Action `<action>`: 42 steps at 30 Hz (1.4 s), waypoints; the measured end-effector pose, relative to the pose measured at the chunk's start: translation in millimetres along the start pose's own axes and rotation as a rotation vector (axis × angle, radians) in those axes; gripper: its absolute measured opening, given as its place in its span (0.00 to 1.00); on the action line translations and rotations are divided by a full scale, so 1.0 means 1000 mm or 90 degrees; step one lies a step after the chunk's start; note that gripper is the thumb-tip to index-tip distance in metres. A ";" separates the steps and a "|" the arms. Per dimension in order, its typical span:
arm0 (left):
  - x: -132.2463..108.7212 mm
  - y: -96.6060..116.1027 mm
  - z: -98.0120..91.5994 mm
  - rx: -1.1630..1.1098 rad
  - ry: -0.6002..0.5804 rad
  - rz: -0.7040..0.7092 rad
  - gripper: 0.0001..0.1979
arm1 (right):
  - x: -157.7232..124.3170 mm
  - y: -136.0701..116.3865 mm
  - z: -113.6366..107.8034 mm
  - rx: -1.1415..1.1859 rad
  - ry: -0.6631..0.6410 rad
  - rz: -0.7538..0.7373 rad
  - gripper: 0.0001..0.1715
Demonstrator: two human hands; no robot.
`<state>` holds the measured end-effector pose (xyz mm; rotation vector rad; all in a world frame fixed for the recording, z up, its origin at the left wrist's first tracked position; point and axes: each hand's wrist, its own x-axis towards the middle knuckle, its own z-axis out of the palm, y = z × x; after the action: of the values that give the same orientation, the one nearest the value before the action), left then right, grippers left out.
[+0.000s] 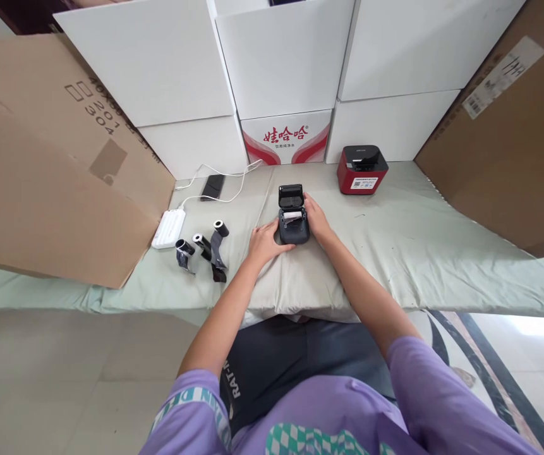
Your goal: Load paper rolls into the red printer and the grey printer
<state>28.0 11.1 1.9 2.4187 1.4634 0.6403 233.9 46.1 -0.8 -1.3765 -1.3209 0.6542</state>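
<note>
A small dark label printer point(293, 221) sits on the pale green cloth with its lid point(290, 194) flipped up, and a white paper roll point(292, 215) shows inside. My left hand point(266, 241) grips the printer's left side, thumb on its front. My right hand point(318, 217) presses against its right side with the fingers closed round the body. To the left lie three paper rolls with dark wrappers point(204, 249).
A white power bank point(169, 228) with a white cable and a black phone point(213, 187) lie at the left. A red and black printer point(361, 169) stands at the back right. White boxes point(281, 63) and brown cartons point(39, 164) wall in the cloth-covered table point(418, 240).
</note>
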 end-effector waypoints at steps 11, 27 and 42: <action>0.002 -0.003 0.001 -0.031 -0.006 0.001 0.49 | 0.020 -0.072 -0.019 -0.574 -0.304 0.118 0.20; 0.004 -0.003 0.001 -0.046 -0.020 -0.005 0.51 | 0.019 -0.060 -0.019 -0.578 -0.263 0.045 0.19; 0.002 0.002 -0.001 -0.032 -0.024 0.009 0.48 | 0.023 -0.134 -0.014 0.147 -0.143 -0.113 0.18</action>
<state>29.6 12.3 4.0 2.3918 1.4006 0.6237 205.6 38.3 132.3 -1.0096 -1.4749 0.8286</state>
